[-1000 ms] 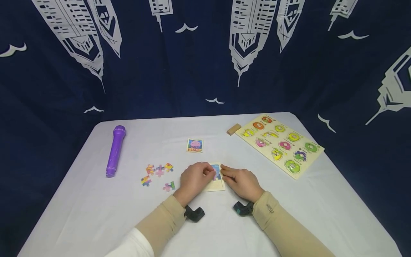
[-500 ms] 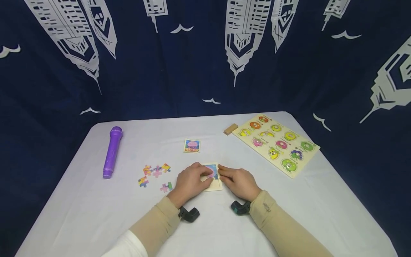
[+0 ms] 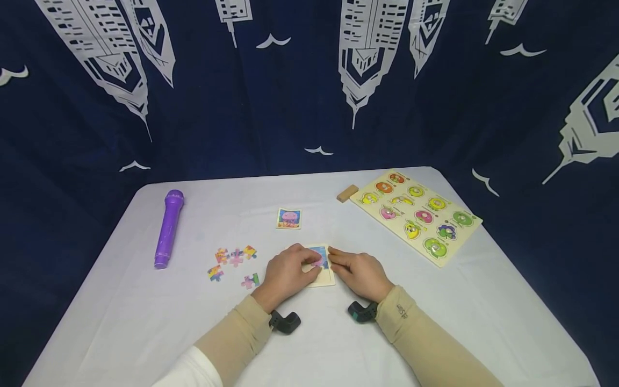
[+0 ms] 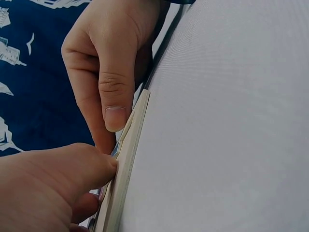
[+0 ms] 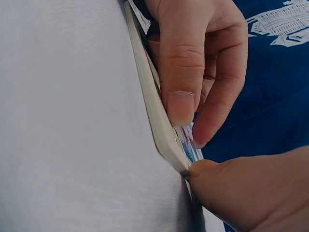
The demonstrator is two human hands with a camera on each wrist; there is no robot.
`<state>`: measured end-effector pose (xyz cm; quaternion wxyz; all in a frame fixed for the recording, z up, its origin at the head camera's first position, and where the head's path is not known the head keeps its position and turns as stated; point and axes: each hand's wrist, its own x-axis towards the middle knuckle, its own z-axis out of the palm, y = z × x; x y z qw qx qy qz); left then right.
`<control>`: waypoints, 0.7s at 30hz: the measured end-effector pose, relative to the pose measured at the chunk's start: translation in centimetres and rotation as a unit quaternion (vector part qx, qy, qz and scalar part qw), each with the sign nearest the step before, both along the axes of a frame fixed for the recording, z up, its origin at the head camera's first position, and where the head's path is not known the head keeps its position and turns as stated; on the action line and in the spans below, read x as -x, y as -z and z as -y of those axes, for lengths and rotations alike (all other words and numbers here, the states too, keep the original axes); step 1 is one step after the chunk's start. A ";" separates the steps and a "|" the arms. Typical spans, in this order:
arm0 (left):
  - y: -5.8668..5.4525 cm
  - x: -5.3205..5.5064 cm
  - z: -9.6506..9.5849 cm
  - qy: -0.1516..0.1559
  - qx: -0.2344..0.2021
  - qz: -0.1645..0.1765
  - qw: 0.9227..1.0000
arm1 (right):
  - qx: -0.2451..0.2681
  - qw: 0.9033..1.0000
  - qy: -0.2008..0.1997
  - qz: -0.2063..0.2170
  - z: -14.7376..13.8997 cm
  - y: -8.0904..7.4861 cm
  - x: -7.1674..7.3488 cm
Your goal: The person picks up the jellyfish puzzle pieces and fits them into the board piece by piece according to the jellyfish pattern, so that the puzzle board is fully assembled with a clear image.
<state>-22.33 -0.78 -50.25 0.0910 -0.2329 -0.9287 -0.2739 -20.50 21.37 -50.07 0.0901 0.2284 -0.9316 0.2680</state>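
A little wood puzzle board (image 3: 326, 280) lies flat on the white table (image 3: 121, 322), between the 2 hands. Now say the board is the middle of a clock. The left hand (image 3: 288, 270) is at 9 o'clock. Its thumb and pointing finger bend down over the blue and pink picture on the board, and their tips are a bit apart. The right hand (image 3: 360, 275) is at 3 o'clock. It touches the side of the board, with its thumb and finger a bit apart (in the right wrist view, the thumb is at a corner).

Loose puzzle pieces (image 3: 236, 259) lie in a bunch at 9 o'clock, past the left hand. A purple microphone (image 3: 168, 231) is farther off, between 9 and 10 o'clock. A small picture card (image 3: 289, 219) is at 11 o'clock. A wood block (image 3: 347, 193) is at 1 o'clock, just beside a big fruit board (image 3: 409, 213) at 2 o'clock.
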 end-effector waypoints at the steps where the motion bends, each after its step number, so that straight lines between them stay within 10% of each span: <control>1: 0.0 0.0 0.0 0.000 0.000 0.000 1.000 | 0.000 1.000 0.000 -0.001 0.0 0.0 0.0; 21: -0.2 -0.2 -0.4 -0.017 0.002 0.005 1.000 | -0.001 1.000 0.005 0.004 0.0 0.1 0.1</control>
